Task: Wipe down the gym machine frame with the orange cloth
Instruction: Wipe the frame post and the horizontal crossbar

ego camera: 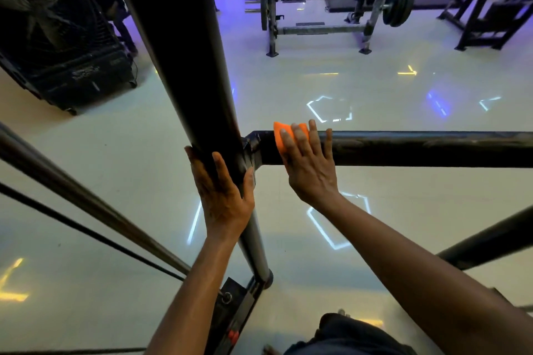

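Observation:
The gym machine frame is black tubing: a thick upright post (184, 46) runs from the top down to the floor, and a horizontal bar (418, 148) branches right from it at mid-frame. My right hand (310, 166) lies flat with straight fingers over the orange cloth (281, 135), pressing it onto the bar just right of the joint. Only the cloth's upper left part shows beyond the fingers. My left hand (223, 192) grips the upright post just below the joint, thumb on the right side.
Thin steel rods and a cable (86, 204) slant across the lower left. A big black fan unit (60, 37) stands at left. A squat rack with plates (340, 8) is farther back. Another frame tube (490, 242) slants at right. The pale floor is glossy.

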